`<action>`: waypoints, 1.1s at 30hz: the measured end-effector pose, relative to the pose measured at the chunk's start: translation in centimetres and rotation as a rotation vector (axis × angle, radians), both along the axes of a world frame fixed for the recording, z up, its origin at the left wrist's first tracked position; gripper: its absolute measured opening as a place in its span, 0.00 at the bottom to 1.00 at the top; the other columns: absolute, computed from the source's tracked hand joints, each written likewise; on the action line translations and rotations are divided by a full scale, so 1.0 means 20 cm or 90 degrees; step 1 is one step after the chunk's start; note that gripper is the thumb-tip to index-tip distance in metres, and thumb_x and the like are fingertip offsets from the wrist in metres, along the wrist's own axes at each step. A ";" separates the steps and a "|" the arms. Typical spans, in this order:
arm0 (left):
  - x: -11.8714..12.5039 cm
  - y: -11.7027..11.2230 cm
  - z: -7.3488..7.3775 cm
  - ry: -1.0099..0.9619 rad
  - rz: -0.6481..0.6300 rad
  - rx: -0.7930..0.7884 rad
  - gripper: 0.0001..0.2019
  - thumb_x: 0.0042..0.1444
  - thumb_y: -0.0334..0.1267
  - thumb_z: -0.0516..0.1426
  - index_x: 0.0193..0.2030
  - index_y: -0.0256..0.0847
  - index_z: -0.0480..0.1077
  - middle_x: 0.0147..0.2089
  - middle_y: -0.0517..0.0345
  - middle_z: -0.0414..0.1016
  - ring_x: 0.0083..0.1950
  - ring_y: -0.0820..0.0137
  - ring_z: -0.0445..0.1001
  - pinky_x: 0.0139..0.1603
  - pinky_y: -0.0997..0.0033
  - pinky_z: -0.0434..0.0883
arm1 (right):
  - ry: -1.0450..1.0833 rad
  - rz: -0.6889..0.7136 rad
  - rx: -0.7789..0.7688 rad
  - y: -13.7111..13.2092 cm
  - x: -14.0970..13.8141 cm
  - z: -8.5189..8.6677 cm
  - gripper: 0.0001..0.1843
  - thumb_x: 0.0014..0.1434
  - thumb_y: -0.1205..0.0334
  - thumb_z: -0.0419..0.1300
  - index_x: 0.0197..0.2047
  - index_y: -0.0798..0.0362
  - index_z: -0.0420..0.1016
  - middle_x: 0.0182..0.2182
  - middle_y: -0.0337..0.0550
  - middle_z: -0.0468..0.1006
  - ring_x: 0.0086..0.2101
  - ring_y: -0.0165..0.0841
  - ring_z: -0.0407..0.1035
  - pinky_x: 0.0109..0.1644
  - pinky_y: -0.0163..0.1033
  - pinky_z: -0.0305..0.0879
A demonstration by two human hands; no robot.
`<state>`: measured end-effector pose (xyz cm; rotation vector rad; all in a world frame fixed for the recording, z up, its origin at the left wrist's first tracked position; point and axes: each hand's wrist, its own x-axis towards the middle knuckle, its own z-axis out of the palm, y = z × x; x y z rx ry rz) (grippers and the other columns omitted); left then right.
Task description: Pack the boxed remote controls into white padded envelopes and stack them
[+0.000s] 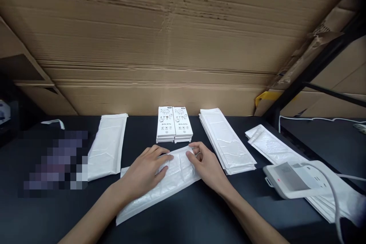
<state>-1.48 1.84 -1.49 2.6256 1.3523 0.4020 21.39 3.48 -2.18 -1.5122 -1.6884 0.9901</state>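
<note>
A long, white, crinkled padded envelope (175, 177) is lying aslant at the frame's lower centre; the bare left hand (144, 171) is resting on it, loosely spread, while the bare right hand (208, 164) is pinching its upper-right corner.

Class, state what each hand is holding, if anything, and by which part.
The right hand appears to pinch the white envelope at its far right corner. The left hand rests on its upper face without gripping.

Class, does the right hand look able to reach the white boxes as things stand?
Probably yes: the boxes lie just beyond the right hand, nothing visible between, though it touches a mailer.
</note>
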 end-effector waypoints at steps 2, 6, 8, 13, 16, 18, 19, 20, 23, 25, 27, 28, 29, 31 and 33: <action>0.00 0.00 0.00 -0.002 0.002 0.001 0.17 0.64 0.33 0.51 0.57 0.48 0.68 0.56 0.55 0.71 0.57 0.62 0.67 0.56 0.56 0.67 | 0.006 0.004 0.005 0.00 0.00 0.00 0.18 0.60 0.46 0.55 0.48 0.48 0.70 0.31 0.35 0.69 0.28 0.30 0.64 0.33 0.37 0.61; -0.01 -0.01 0.00 -0.006 0.000 0.003 0.17 0.63 0.33 0.51 0.57 0.48 0.68 0.56 0.55 0.71 0.56 0.62 0.67 0.56 0.57 0.68 | 0.025 0.018 0.009 0.00 0.00 0.00 0.18 0.60 0.46 0.55 0.47 0.49 0.70 0.29 0.35 0.69 0.28 0.31 0.65 0.33 0.37 0.61; -0.01 -0.01 0.00 -0.006 0.000 0.006 0.17 0.63 0.33 0.51 0.57 0.47 0.68 0.56 0.54 0.71 0.56 0.62 0.67 0.55 0.56 0.68 | 0.043 0.031 0.005 0.00 0.00 0.00 0.18 0.60 0.47 0.55 0.48 0.49 0.70 0.29 0.35 0.70 0.29 0.31 0.66 0.34 0.37 0.62; 0.00 -0.01 0.00 -0.010 0.009 0.017 0.20 0.62 0.30 0.49 0.60 0.46 0.66 0.59 0.51 0.68 0.58 0.60 0.67 0.57 0.54 0.67 | 0.106 0.070 -0.031 0.01 0.00 0.00 0.16 0.61 0.51 0.55 0.48 0.50 0.68 0.31 0.36 0.72 0.29 0.30 0.67 0.33 0.36 0.61; 0.01 -0.03 -0.01 -0.014 0.009 0.025 0.21 0.63 0.36 0.51 0.63 0.46 0.63 0.62 0.49 0.65 0.60 0.59 0.66 0.58 0.53 0.67 | 0.123 0.072 -0.040 0.01 0.00 0.00 0.15 0.60 0.52 0.56 0.47 0.50 0.68 0.31 0.36 0.72 0.29 0.30 0.67 0.32 0.35 0.61; 0.03 -0.04 -0.01 -0.016 0.004 0.031 0.23 0.63 0.43 0.53 0.65 0.46 0.61 0.65 0.48 0.63 0.62 0.57 0.64 0.60 0.52 0.66 | 0.133 0.073 -0.043 0.01 0.00 0.00 0.15 0.60 0.52 0.56 0.47 0.50 0.69 0.32 0.36 0.71 0.28 0.29 0.66 0.32 0.35 0.60; 0.03 -0.04 -0.01 -0.014 0.002 0.033 0.26 0.61 0.47 0.55 0.65 0.47 0.60 0.66 0.48 0.62 0.63 0.56 0.63 0.61 0.52 0.65 | 0.139 0.075 -0.044 0.01 0.00 0.01 0.15 0.61 0.52 0.56 0.47 0.50 0.69 0.32 0.36 0.71 0.28 0.28 0.65 0.32 0.35 0.60; 0.04 -0.05 -0.01 -0.012 -0.001 0.034 0.29 0.59 0.49 0.57 0.66 0.46 0.59 0.66 0.48 0.61 0.64 0.55 0.62 0.61 0.51 0.64 | 0.148 0.076 -0.046 0.01 0.00 0.01 0.14 0.61 0.52 0.56 0.47 0.50 0.69 0.33 0.36 0.71 0.28 0.28 0.64 0.31 0.34 0.59; 0.05 -0.06 -0.01 0.004 -0.005 0.037 0.37 0.55 0.54 0.60 0.68 0.45 0.55 0.67 0.47 0.62 0.63 0.53 0.63 0.61 0.51 0.64 | 0.178 0.070 -0.042 0.01 0.00 0.01 0.14 0.61 0.52 0.56 0.47 0.49 0.69 0.33 0.35 0.68 0.27 0.27 0.62 0.30 0.33 0.57; 0.06 -0.06 -0.01 0.016 0.001 0.047 0.39 0.55 0.55 0.59 0.70 0.44 0.52 0.67 0.46 0.62 0.63 0.53 0.64 0.60 0.51 0.64 | 0.193 0.061 -0.033 0.01 0.01 0.02 0.14 0.61 0.53 0.56 0.47 0.49 0.69 0.33 0.35 0.67 0.27 0.26 0.61 0.29 0.33 0.56; 0.05 -0.06 -0.01 0.025 0.008 0.062 0.38 0.57 0.54 0.58 0.70 0.44 0.51 0.67 0.46 0.62 0.62 0.54 0.65 0.59 0.52 0.65 | 0.204 0.046 -0.025 0.01 0.01 0.03 0.13 0.61 0.53 0.55 0.47 0.49 0.69 0.32 0.35 0.67 0.27 0.26 0.60 0.29 0.32 0.54; 0.05 -0.06 -0.01 0.029 0.012 0.069 0.37 0.58 0.53 0.57 0.70 0.44 0.51 0.67 0.46 0.62 0.62 0.54 0.65 0.59 0.52 0.65 | 0.209 0.036 -0.024 0.01 0.02 0.03 0.14 0.61 0.52 0.55 0.47 0.50 0.69 0.32 0.35 0.68 0.26 0.26 0.59 0.28 0.32 0.53; 0.05 -0.06 -0.01 0.032 0.014 0.076 0.36 0.59 0.52 0.56 0.70 0.43 0.51 0.66 0.46 0.63 0.62 0.54 0.66 0.59 0.52 0.65 | 0.211 0.024 -0.025 0.01 0.02 0.03 0.14 0.61 0.52 0.56 0.47 0.50 0.68 0.31 0.35 0.68 0.25 0.25 0.58 0.27 0.32 0.52; 0.04 -0.06 -0.01 0.036 0.015 0.086 0.34 0.61 0.50 0.54 0.70 0.42 0.51 0.66 0.46 0.64 0.61 0.55 0.67 0.58 0.53 0.66 | 0.209 0.003 -0.024 0.02 0.02 0.04 0.15 0.60 0.52 0.56 0.47 0.50 0.68 0.28 0.34 0.68 0.22 0.25 0.55 0.25 0.32 0.50; 0.04 -0.05 -0.01 0.038 0.014 0.097 0.31 0.63 0.49 0.53 0.70 0.41 0.52 0.66 0.45 0.64 0.61 0.56 0.67 0.59 0.54 0.66 | 0.203 -0.007 -0.024 0.02 0.02 0.04 0.16 0.60 0.51 0.56 0.47 0.51 0.67 0.24 0.32 0.66 0.21 0.25 0.53 0.24 0.32 0.48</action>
